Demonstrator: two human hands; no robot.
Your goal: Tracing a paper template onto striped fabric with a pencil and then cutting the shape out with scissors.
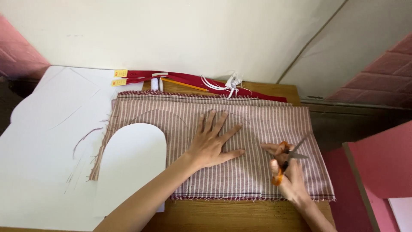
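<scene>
Left hand (211, 144) is pressing flat, fingers spread, on the striped fabric (240, 172) mid-bench; right hand (288, 172) is gripping orange-handled scissors (286, 157) (blades parted), cutting near the right edge; steady guiding needed, I'd judge.

Soft, even daylight is illuminating the scene brightly; the left hand (211, 144) is casting only a faint shadow toward 6 o'clock. Focus is holding sharp, with slight softening at the edges.
</scene>
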